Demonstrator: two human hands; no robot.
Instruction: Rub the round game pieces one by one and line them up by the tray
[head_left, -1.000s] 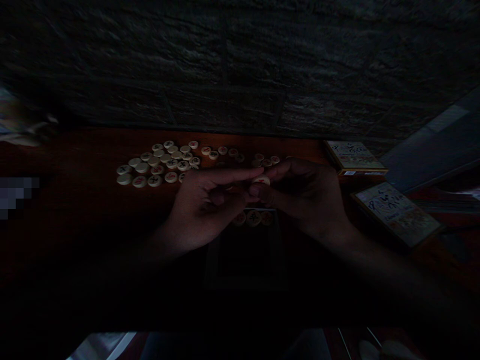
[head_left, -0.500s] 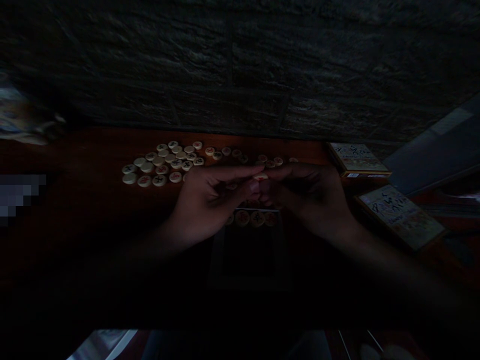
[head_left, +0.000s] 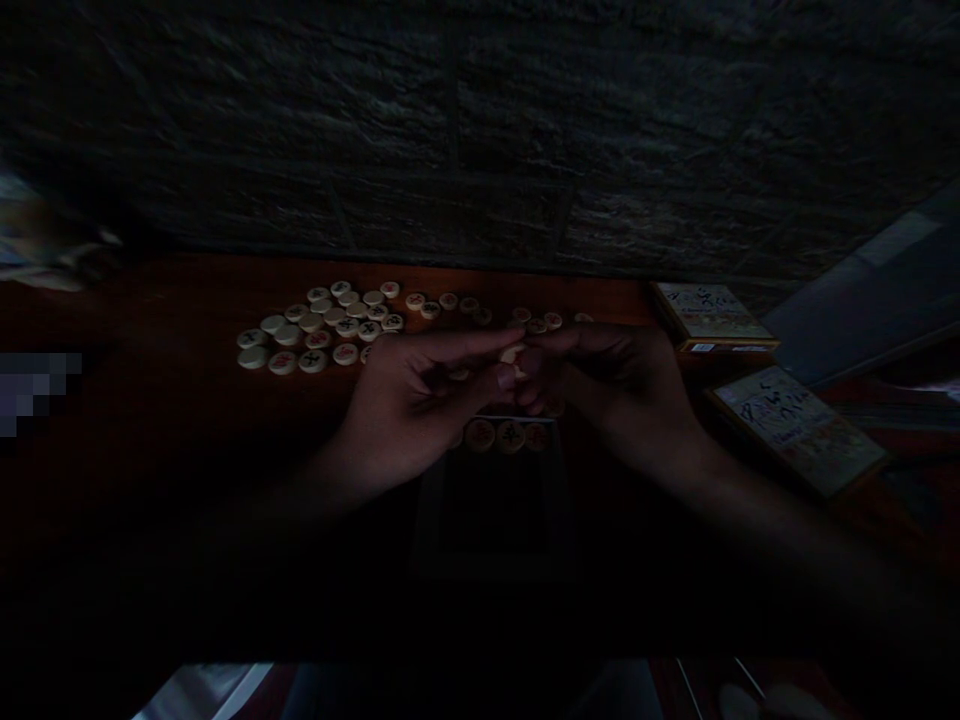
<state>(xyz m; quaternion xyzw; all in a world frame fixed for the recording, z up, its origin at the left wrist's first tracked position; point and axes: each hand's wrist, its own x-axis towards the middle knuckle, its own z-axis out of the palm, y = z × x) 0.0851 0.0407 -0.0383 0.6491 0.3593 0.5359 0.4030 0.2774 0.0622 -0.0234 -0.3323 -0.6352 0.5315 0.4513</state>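
My left hand and my right hand meet fingertip to fingertip above a dark reddish table. Both pinch one small pale round game piece between them. Just below the hands, three more round pieces lie in a row at the far edge of a dark square tray. Several pale discs with red or black marks are scattered on the table beyond my left hand, and a few more lie behind my right hand.
Two flat printed boxes sit at the right, one further back and one nearer. A dark stone wall rises behind the table. The scene is very dim.
The piece between my fingertips has tilted and shows less of its face. Both hands stay joined in almost the same place.
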